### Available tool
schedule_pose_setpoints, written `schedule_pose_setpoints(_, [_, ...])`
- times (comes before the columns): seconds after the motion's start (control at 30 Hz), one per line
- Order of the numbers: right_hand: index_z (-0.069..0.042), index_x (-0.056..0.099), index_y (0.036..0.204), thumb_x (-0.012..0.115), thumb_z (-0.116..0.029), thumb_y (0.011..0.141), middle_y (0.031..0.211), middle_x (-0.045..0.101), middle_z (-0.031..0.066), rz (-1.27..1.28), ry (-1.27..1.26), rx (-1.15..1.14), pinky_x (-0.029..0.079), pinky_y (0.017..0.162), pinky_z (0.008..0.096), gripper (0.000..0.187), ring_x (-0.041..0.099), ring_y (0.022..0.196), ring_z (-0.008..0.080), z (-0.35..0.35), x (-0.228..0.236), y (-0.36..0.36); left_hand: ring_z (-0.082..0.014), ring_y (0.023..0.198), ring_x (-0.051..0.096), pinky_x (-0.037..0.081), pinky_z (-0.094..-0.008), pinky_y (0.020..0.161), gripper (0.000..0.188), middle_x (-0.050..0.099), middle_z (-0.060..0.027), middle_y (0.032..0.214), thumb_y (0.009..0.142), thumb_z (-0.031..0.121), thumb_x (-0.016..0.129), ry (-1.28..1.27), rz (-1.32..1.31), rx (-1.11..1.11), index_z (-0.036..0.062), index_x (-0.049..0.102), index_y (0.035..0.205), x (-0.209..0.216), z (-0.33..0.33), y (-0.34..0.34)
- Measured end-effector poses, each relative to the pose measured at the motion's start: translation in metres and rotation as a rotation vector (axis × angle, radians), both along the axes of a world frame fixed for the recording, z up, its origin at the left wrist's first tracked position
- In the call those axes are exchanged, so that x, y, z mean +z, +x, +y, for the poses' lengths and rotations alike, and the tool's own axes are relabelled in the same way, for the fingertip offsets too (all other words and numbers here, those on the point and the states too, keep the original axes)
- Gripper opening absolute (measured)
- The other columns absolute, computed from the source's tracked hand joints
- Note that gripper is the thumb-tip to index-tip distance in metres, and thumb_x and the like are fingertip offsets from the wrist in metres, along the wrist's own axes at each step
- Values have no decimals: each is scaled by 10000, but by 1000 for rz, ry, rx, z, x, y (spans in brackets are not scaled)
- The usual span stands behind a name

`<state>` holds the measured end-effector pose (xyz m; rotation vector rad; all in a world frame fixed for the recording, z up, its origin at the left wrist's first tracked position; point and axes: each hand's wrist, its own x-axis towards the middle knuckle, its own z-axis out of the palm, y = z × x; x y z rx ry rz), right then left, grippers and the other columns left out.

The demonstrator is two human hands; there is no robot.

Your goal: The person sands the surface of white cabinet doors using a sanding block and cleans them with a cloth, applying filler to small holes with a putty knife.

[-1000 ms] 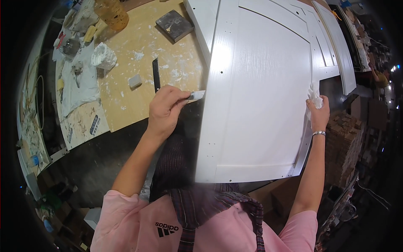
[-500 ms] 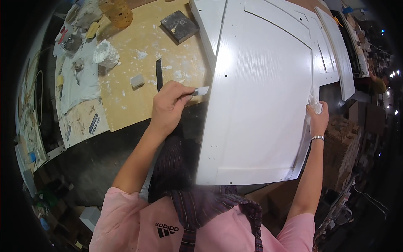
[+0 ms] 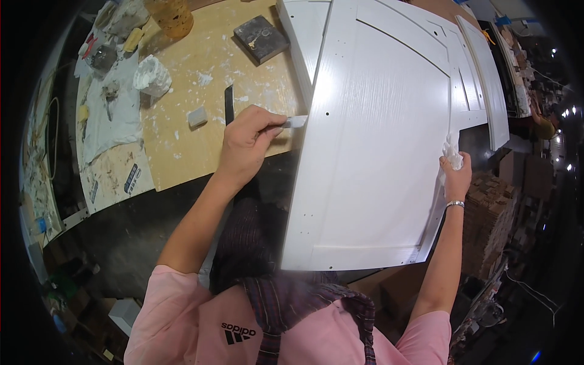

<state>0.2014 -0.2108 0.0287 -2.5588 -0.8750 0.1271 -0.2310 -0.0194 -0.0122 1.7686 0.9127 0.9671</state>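
Observation:
A large white door panel (image 3: pixel 377 158) with a grooved arch lies in front of me, its near end jutting past the table. My left hand (image 3: pixel 249 140) pinches a small putty knife (image 3: pixel 296 121), its pale blade meeting the panel's left edge. Fingers hide most of the knife's handle. At the panel's right edge, my right hand (image 3: pixel 458 177) is closed on a crumpled white cloth (image 3: pixel 451 156), pressed against that side; whether it also grips the panel is hard to tell.
The paint-spotted table (image 3: pixel 182 152) carries a dark square block (image 3: pixel 260 39), a black strip (image 3: pixel 229 104), a small pale block (image 3: pixel 197 117) and a white-crusted cup (image 3: pixel 152 76). An amber container (image 3: pixel 170 17) stands farther back. More white panels (image 3: pixel 483 79) lie at the right.
My left hand has slid a little farther away along the panel's left edge, with the putty knife in it. My right hand stays at the right edge with the cloth.

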Motion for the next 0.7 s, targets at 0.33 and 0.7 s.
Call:
schedule_pose_setpoints(0.33, [-37,581,1143,801,-295,769,1005,692,137,12,37,15,509,798,387,505,657,897,264,-2,-2,4,-181,817,606,471,-265,725,214,627,-81,880,818,-127,644,57,-1,-49,-20,699,996,5,1,-2])
schedule_pose_setpoints(0.7, [-49,583,1144,806,-281,765,1010,696,139,-18,-5,-5,512,807,393,497,661,901,271,0,1,-3,-198,792,605,473,-277,698,197,616,-87,862,815,-104,663,174,160,-14,-11,702,984,12,3,-6])
